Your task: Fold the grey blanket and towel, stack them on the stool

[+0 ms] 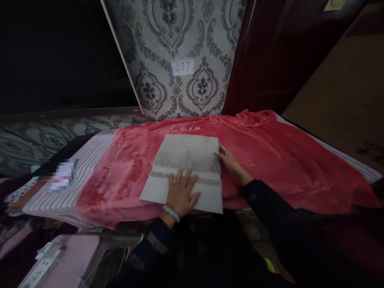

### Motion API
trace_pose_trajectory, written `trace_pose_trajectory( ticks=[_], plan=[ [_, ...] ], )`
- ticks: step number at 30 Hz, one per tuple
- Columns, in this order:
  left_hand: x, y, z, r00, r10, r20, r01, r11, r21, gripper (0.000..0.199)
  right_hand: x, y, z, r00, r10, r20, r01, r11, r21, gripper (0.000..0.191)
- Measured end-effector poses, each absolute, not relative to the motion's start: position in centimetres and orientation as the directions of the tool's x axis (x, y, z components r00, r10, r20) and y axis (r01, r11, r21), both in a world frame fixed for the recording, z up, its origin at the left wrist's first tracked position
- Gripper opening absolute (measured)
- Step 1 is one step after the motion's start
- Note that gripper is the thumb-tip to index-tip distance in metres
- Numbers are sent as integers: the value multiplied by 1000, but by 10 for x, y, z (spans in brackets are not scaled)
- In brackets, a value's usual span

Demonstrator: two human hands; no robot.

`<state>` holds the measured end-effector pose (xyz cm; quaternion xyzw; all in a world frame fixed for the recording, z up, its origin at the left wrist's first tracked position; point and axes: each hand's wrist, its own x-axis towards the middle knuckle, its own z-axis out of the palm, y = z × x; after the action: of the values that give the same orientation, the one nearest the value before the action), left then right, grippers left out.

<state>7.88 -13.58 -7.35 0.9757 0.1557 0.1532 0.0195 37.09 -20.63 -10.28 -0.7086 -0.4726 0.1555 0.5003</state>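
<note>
A grey-white sheet [189, 154], like thin card or stiff paper, lies flat on a red plush blanket [264, 156]. Its upper part looks mottled grey, and a pale band and a darker strip cross it above a plain white lower part. My left hand [181, 192], with a pale bangle at the wrist, rests palm down on the lower part, fingers spread. At the sheet's upper right edge is my right hand [229, 160]; its extended fingertips touch that edge, and some of its fingers are partly hidden.
Striped cloth [93, 156] shows beneath the blanket at the left, with a blurred packet [63, 176] on it. A dark screen [66, 56] stands at back left. A paper marked 277 [183, 67] is on the patterned wall. A power strip [40, 272] lies on a pink stool [78, 256].
</note>
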Motion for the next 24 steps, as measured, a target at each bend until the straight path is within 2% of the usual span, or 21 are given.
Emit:
trace_pose_trajectory(
  ticks=[2, 5, 7, 10, 13, 16, 21, 24],
  plan=[
    [78, -135, -75, 908, 302, 292, 291, -953, 83, 62, 348, -221, -104, 563, 793, 235, 294, 73, -953, 71],
    [68, -132, -77, 922, 256, 289, 247, -967, 68, 65, 316, -244, -105, 671, 737, 78, 8, 99, -995, 69],
    [54, -129, -80, 940, 198, 279, 192, -980, 47, 73, 300, -260, -105, 677, 736, -15, -136, 105, -985, 65],
    [31, -124, -82, 960, 136, 245, 140, -990, 1, 87, 281, -280, -103, 613, 787, -73, -278, 128, -952, 54],
    [17, -119, -85, 955, 182, 233, 200, -978, -56, 83, 267, -291, -101, 558, 819, -130, -406, 133, -904, 43],
    [16, -111, -89, 941, 214, 261, 242, -967, -79, 78, 259, -291, -98, 548, 819, -171, -490, 148, -859, 34],
    [15, -96, -96, 935, 93, 342, 125, -989, -74, 68, 256, -285, -93, 533, 825, -187, -531, 154, -833, 34],
    [13, -90, -98, 909, 23, 416, 70, -993, -99, 58, 255, -285, -91, 530, 833, -160, -488, 146, -860, 35]
  ],
)
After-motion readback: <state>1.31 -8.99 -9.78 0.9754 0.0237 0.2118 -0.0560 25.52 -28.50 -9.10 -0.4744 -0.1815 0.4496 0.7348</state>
